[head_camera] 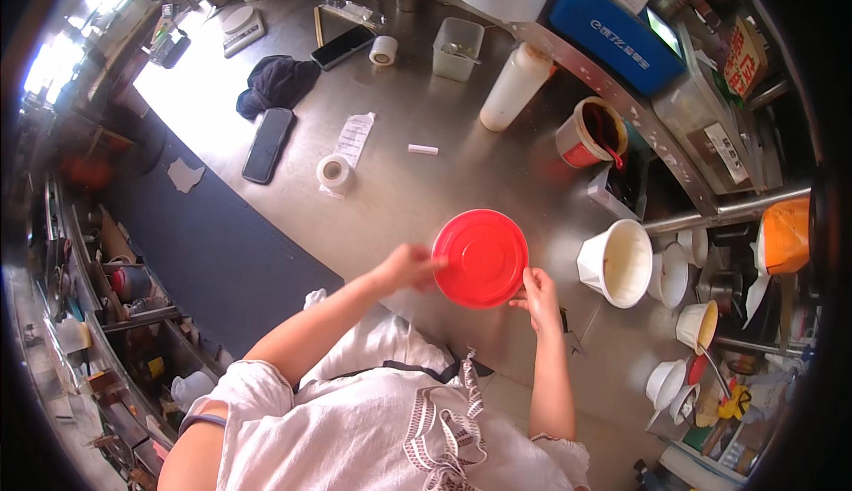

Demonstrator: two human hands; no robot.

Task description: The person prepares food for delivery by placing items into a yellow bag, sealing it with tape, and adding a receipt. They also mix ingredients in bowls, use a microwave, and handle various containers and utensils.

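A round red plastic lid (pixel 480 258), probably on a container hidden beneath it, is held level above the near edge of the steel counter. My right hand (pixel 539 294) grips its right rim, with the thumb near the top edge. My left hand (pixel 409 268), slightly blurred, is at the lid's left rim; whether it grips or only touches cannot be told. Farther in on the counter lie a roll of tape (pixel 334 171) on a printed paper slip (pixel 355 138) and a small white stick (pixel 423 149).
Two phones (pixel 268 145) (pixel 343 47) and a dark cloth (pixel 279 85) lie at the back left. A white bottle (pixel 516 88), a tub with dark red sauce (pixel 591 133) and several white bowls (pixel 616 263) line the right side. A metal shelf edge (pixel 639 111) runs above.
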